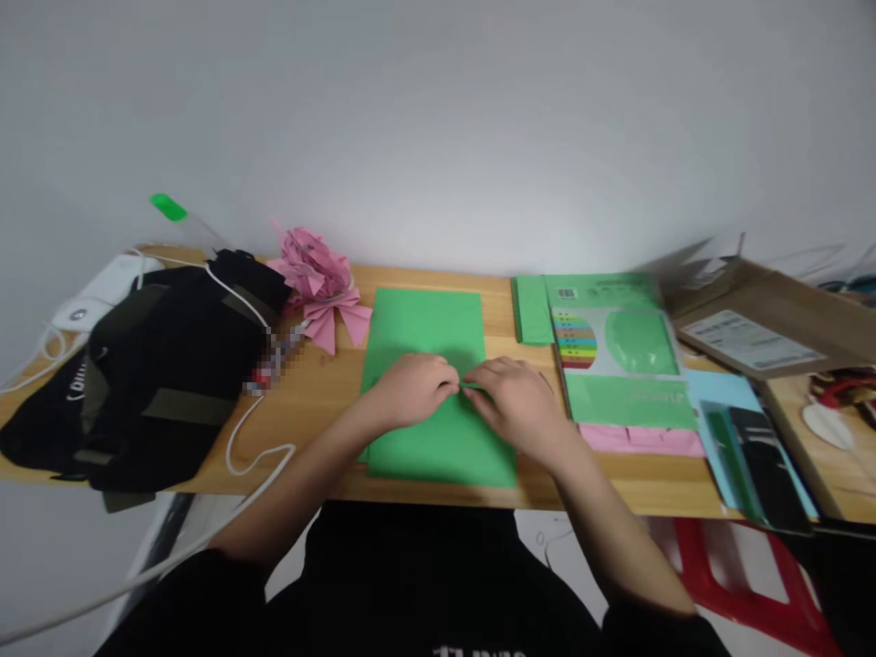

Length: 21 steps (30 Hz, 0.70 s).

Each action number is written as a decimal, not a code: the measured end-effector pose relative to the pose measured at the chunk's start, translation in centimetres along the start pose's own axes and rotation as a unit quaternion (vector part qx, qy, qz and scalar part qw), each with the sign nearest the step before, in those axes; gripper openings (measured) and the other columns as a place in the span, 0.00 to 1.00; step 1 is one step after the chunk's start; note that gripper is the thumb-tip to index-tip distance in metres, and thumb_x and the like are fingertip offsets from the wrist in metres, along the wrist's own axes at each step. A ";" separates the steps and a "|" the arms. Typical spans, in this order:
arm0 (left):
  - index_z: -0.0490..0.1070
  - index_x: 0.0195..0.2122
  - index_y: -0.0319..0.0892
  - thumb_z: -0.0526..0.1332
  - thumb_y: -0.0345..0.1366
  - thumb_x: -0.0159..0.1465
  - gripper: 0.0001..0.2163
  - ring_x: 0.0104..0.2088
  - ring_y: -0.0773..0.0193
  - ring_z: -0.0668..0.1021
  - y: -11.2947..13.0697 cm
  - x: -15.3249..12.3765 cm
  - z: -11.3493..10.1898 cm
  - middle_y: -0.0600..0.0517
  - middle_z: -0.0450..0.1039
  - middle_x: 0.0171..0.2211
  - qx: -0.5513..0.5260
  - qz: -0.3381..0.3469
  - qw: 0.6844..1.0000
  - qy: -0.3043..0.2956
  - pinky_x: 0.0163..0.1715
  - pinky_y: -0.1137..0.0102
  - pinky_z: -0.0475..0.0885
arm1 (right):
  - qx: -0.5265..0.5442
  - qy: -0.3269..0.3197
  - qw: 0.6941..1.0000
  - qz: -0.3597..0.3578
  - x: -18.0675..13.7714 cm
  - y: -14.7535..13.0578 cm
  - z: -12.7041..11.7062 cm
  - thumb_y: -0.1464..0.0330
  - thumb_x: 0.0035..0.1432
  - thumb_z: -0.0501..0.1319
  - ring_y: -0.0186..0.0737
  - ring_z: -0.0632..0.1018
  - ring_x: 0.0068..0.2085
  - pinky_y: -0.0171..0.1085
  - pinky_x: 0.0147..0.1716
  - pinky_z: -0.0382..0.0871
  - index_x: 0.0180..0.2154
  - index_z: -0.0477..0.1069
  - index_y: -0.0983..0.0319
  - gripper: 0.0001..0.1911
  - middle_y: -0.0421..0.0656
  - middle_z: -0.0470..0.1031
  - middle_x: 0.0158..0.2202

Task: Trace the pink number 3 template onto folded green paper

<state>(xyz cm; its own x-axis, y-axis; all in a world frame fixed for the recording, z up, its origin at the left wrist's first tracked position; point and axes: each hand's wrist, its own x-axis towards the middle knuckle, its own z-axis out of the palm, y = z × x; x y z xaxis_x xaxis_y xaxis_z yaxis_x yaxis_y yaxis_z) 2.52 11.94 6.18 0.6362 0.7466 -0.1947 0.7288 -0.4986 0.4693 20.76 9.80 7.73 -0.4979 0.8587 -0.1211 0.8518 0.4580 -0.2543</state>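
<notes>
Our torso: black top at the bottom edge, with white print too cropped to read.
Left hand [411,391]: curled, fingertips pinched on a small green paper piece [477,387].
Right hand [516,401]: curled likewise, pinching the same piece from the other side; we judge both grips closed on it, likely to press a fold.
Green sheet [424,333]: flat on the wooden desk [321,383], directly under our hands, serving as a work surface.
Paper pack [616,351]: just right of the sheet, within reach; it shows a colour chart, but the writing is too small to read.
Pink paper bow [327,301]: near the sheet's far left corner, set aside.
Black bag [157,365]: far left; white lettering unreadable.
</notes>
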 end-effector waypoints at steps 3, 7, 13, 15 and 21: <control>0.78 0.31 0.39 0.58 0.30 0.66 0.10 0.34 0.60 0.78 0.3 0.0 -0.7 0.49 0.78 0.31 -0.005 0.000 0.999 0.054 0.35 0.68 0.69 | -0.009 -0.003 1.000 0.025 1.3 -1.4 -0.7 0.70 0.65 0.56 0.47 0.79 0.41 0.41 0.40 0.65 0.37 0.78 0.64 0.11 0.49 0.81 0.38; 0.79 0.34 0.42 0.58 0.30 0.65 0.09 0.34 0.60 0.78 0.2 -0.2 -1.1 0.50 0.79 0.32 -0.019 0.005 0.992 0.126 0.35 0.68 0.68 | 0.042 0.053 0.997 0.022 1.6 -1.0 -1.1 0.71 0.62 0.59 0.46 0.80 0.39 0.40 0.39 0.67 0.36 0.78 0.63 0.08 0.47 0.82 0.37; 0.79 0.35 0.42 0.59 0.31 0.66 0.09 0.36 0.59 0.78 0.3 -0.7 -1.5 0.51 0.81 0.33 -0.032 0.022 0.981 0.192 0.38 0.66 0.68 | 0.080 0.112 0.991 -0.002 1.3 -0.7 -1.7 0.73 0.59 0.61 0.44 0.81 0.35 0.39 0.36 0.68 0.34 0.78 0.64 0.06 0.46 0.82 0.33; 0.79 0.33 0.42 0.58 0.31 0.66 0.09 0.35 0.59 0.78 0.4 -0.8 -1.6 0.52 0.80 0.32 -0.022 0.036 0.977 0.211 0.37 0.66 0.68 | 0.078 0.139 0.987 -0.008 1.3 -0.8 -1.9 0.73 0.57 0.62 0.43 0.80 0.33 0.38 0.35 0.67 0.32 0.78 0.63 0.05 0.44 0.82 0.32; 0.78 0.31 0.41 0.56 0.30 0.67 0.11 0.32 0.59 0.76 0.8 -0.9 -1.8 0.51 0.79 0.29 0.066 0.075 0.952 0.290 0.33 0.65 0.66 | 0.072 0.213 0.974 -0.022 0.9 -0.4 -2.2 0.73 0.58 0.60 0.40 0.79 0.30 0.38 0.34 0.66 0.30 0.76 0.62 0.07 0.42 0.81 0.29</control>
<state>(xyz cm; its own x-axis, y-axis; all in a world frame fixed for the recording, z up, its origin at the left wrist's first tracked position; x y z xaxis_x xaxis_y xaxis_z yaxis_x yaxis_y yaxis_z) 2.04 11.69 8.28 0.5163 0.7611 0.3927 0.6903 -0.6412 0.3351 20.32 10.83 9.84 -0.3933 0.8709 0.2947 0.7843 0.4850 -0.3867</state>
